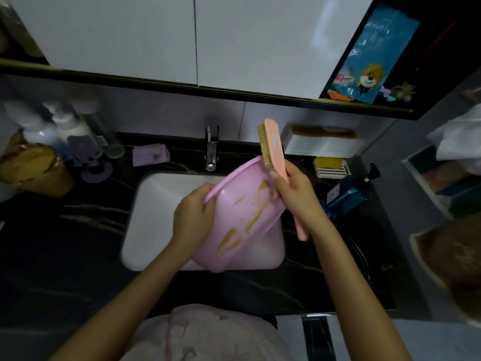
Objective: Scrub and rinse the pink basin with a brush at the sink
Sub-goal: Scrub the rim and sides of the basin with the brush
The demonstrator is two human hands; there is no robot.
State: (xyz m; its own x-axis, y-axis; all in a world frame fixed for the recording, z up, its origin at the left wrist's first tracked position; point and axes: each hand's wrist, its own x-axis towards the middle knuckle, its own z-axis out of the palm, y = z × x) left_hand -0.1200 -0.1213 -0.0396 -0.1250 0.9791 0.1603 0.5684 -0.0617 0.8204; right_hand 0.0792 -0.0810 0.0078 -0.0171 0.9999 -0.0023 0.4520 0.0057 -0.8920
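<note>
Both hands are closed round things above the sink. At the far left of the dark, veined surface [65, 256], white bottles [39, 126] are stood behind a crumpled brown bag [31, 168], and a lilac cloth [151, 155] is laid near the back wall. A chrome faucet [212, 149] is set behind the white sink [156, 217].

The left hand [194, 214] is curled over the left rim of the pink basin [244, 225], with its fingertips hidden behind the rim. The basin is held tilted above the sink, one edge raised toward the faucet and the other low over the bowl. Yellow-brown streaks are seen on the wall turned to the camera; whether that is the inside or the outside cannot be told.

The right hand [294, 191] is wrapped round the handle of a pink brush [272, 144], just right of the basin. The brush is held upright with its head raised and its tan bristles turned leftward, at the basin's upper rim; whether they touch it cannot be told. The handle's end is seen below the wrist.

Further right, a white box [322, 148] with a brown comb [324, 131] on top is placed against the wall, a soap dish [330, 168] is set before it, and a dark blue pump bottle [348, 191] is stood nearby. Above, a blue packet [372, 61] is kept in an open cabinet.
</note>
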